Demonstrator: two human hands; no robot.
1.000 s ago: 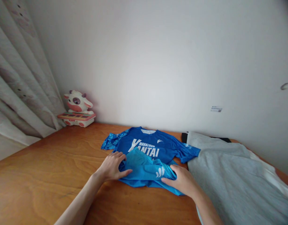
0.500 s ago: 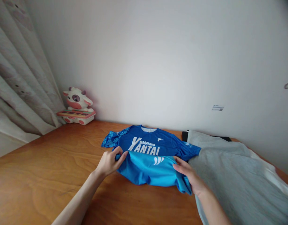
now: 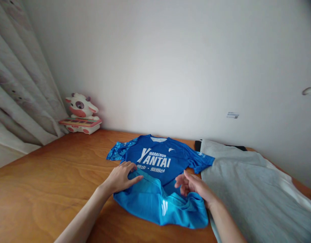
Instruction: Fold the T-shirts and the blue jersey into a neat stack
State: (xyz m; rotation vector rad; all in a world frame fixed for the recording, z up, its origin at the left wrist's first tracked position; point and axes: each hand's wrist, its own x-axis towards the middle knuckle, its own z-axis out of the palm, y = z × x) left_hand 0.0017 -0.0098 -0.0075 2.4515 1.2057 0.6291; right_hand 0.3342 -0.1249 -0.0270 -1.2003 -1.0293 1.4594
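Observation:
A blue T-shirt [image 3: 155, 153] with white "MARATHON YANTAI" lettering lies on the wooden table, its collar toward the wall and its sleeves spread. The lighter blue lower part is loosely turned up, with a white striped logo near the front. My left hand [image 3: 123, 177] rests on the shirt's left side, thumb and fingers apart. Over the right side is my right hand [image 3: 192, 185], its fingers loosely curled and apart, with no cloth between them.
Grey clothing [image 3: 236, 182] lies to the right, touching the shirt's right sleeve, with a black item [image 3: 198, 145] partly beneath it. A cow-shaped toy keyboard [image 3: 81, 116] stands at the back left by a curtain [image 3: 24, 77]. The wall [image 3: 165, 67] rises behind the table [image 3: 56, 182].
Both hands have let go of the light blue fold. It has dropped toward the front edge, uncovering more of the printed lettering. My right hand has moved slightly left.

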